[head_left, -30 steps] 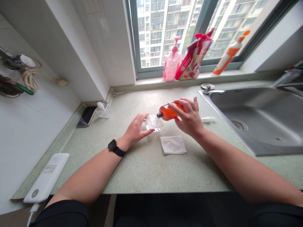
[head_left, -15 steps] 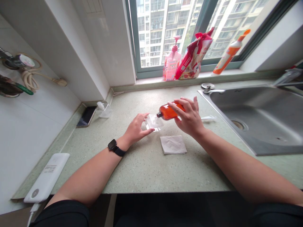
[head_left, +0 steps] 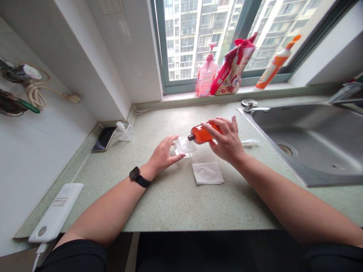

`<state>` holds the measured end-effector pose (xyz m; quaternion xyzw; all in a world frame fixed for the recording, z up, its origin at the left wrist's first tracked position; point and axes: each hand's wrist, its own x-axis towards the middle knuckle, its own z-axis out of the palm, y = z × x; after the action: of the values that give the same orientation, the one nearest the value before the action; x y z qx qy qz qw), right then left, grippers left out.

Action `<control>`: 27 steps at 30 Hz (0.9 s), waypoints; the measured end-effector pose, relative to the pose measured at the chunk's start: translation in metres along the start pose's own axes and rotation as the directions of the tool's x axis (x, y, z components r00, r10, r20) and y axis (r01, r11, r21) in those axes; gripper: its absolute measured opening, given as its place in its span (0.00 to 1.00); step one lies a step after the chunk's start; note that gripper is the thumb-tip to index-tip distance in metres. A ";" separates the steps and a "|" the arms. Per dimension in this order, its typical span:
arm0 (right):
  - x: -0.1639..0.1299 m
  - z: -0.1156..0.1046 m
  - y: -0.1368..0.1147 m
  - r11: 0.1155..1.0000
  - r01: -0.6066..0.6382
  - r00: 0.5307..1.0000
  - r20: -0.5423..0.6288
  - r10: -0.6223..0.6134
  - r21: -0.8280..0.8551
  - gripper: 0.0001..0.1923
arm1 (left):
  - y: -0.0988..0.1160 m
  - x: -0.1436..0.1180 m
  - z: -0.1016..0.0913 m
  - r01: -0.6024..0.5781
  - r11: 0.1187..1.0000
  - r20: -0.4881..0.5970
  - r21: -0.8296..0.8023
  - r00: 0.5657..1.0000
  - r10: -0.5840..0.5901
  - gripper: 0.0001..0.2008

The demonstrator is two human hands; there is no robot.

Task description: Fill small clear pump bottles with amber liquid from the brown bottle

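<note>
In my right hand [head_left: 227,138] is an orange see-through bottle [head_left: 200,134], tipped on its side with its black uncapped neck pointing left. The neck is over a small clear plastic container [head_left: 184,146], which my left hand [head_left: 166,153] grips between thumb and fingers. Whether liquid is running from the neck is too small to tell. A folded white paper tissue [head_left: 208,173] lies on the counter just in front of the bottle. Behind my right wrist, a clear and white plastic item [head_left: 250,142] lies partly hidden.
A steel sink [head_left: 317,151] is at the right, with a metal faucet part [head_left: 255,107] at its corner. A phone [head_left: 103,139], a clear cup with a white pump head [head_left: 124,132] and a white power bank [head_left: 56,213] lie left. A pink pump bottle [head_left: 206,75] stands on the sill.
</note>
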<state>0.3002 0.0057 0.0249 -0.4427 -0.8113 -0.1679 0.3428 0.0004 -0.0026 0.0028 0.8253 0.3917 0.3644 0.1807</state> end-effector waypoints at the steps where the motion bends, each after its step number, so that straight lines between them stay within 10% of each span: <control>1: 0.000 0.000 0.000 1.000 0.002 1.000 0.000 -0.002 -0.010 0.53 | 0.000 0.000 0.000 0.001 1.000 0.000 0.018 1.000 -0.001 0.35; 27: -0.003 0.006 0.000 0.999 -0.029 0.999 0.016 0.029 0.041 0.53 | 0.005 -0.004 -0.005 0.030 0.997 -0.071 0.065 0.997 -0.026 0.33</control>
<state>0.2986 0.0072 0.0188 -0.4486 -0.8108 -0.1424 0.3480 -0.0028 -0.0087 0.0075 0.8120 0.4210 0.3773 0.1448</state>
